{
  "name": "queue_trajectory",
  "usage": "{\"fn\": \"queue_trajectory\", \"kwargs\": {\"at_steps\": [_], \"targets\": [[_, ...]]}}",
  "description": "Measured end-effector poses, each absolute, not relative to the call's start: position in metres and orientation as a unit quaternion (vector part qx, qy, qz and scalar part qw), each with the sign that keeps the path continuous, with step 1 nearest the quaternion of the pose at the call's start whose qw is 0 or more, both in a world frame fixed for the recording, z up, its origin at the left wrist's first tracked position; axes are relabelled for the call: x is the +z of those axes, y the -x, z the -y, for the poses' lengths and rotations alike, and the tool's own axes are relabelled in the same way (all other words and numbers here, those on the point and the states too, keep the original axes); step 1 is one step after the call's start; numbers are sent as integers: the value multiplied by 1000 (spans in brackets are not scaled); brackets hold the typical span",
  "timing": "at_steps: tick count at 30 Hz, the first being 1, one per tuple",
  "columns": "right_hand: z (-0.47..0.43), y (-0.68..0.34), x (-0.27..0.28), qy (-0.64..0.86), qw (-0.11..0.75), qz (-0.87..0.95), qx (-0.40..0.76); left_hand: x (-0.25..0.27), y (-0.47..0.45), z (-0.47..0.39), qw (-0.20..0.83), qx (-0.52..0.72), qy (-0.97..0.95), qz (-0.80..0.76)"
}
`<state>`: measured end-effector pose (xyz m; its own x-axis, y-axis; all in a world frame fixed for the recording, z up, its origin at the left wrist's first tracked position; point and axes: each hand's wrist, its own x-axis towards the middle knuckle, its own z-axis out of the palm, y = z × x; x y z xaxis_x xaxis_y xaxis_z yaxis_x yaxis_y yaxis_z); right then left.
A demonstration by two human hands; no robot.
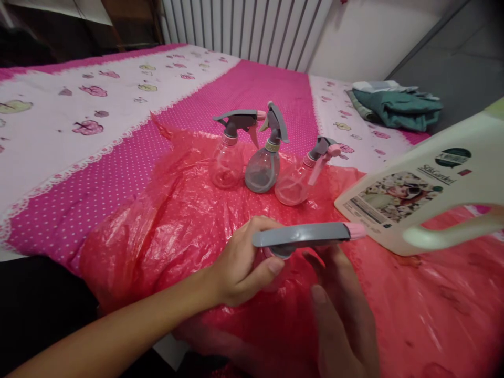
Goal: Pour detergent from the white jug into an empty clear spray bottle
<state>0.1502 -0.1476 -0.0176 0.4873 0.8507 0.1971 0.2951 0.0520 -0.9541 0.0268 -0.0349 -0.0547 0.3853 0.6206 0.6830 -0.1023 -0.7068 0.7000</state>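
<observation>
My left hand (246, 268) is wrapped round the neck of a spray bottle with a grey head and pink nozzle (305, 234). Most of its clear body is hidden by the hand. Just right of it, my right hand (342, 310) is held with thumb and fingers apart, its fingertips partly hidden under the spray head. Beyond the hands stand three more spray bottles: one with a pink nozzle (226, 167), a greyish one (263, 170) in the middle, and one leaning right with a pink trigger (293, 184).
A red plastic sheet (149, 252) lies crumpled under everything on a pink and white patterned bed cover (208, 100). On the right a large cream jug with a handle (429, 184) is tilted. Folded green cloth (401, 107) lies at the back right, near a white radiator (244, 29).
</observation>
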Motion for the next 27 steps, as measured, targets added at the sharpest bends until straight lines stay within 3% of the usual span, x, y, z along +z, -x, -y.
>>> {"fn": "queue_trajectory", "kwargs": {"at_steps": [6, 15, 27], "targets": [[146, -142, -9, 641, 591, 432, 232, -50, -24, 33, 330, 517, -768, -187], [136, -151, -18, 566, 603, 540, 157, -47, -26, 35, 396, 501, -747, -187], [143, -160, -14, 581, 549, 584, 141, -52, -25, 32, 300, 509, -785, -187]]}}
